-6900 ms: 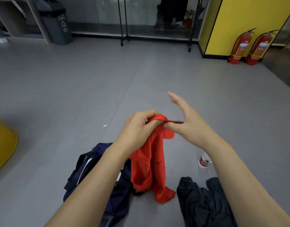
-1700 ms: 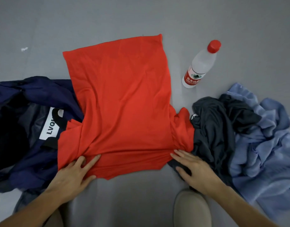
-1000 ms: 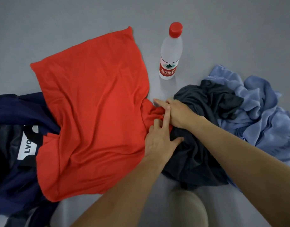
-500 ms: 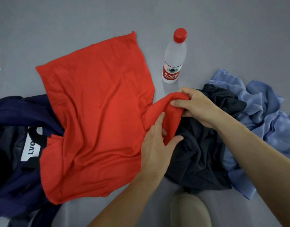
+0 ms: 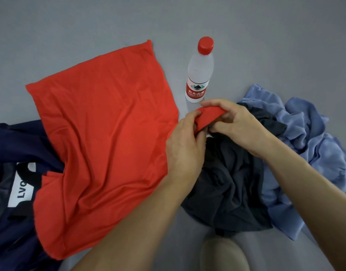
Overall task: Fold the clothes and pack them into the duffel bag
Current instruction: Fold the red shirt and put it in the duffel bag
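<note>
A red T-shirt [image 5: 109, 137] lies spread on the floor [image 5: 266, 36] as the left hand [image 5: 184, 151] and the right hand [image 5: 238, 126] both close their fingers on its bunched sleeve [image 5: 207, 114], just above a dark grey garment [image 5: 232, 182]. The sleeve looks best pulled flat, then folded inward square to the body. The navy duffel bag [image 5: 11, 145] lies well left of the hands, under the shirt's far edge.
</note>
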`<state>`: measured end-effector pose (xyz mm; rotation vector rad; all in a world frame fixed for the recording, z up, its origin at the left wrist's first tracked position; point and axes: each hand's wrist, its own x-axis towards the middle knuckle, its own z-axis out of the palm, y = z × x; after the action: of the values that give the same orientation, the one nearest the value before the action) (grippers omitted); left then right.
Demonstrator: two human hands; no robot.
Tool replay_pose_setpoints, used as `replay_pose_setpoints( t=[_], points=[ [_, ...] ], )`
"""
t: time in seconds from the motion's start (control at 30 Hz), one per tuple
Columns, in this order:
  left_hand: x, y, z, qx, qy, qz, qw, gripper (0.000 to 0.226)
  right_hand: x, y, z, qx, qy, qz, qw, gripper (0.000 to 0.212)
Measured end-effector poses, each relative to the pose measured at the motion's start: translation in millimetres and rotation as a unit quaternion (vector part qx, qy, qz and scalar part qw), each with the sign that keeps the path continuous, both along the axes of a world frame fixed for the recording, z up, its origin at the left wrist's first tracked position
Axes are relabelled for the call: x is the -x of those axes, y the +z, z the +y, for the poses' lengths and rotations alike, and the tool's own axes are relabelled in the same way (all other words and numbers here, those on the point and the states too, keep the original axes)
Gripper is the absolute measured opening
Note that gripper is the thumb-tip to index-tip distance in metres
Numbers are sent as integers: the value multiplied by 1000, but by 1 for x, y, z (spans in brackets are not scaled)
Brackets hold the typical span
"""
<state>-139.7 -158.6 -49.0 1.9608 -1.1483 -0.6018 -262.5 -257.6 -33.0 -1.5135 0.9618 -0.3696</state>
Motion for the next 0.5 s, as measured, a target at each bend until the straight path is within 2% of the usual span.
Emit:
replay_pose_setpoints(
  t=[0.13,0.27,0.5],
  points=[
    [-3,6,-3,6,17,35,999,15,-2,-8,3,39,-37,-16,998,31],
    [-10,8,-7,23,29,49,998,17,-7,-11,2,82,-55,-9,995,11],
    [-18,9,14,9,56,109,992,11,-3,0,-3,44,-19,-5,999,21]
  ],
)
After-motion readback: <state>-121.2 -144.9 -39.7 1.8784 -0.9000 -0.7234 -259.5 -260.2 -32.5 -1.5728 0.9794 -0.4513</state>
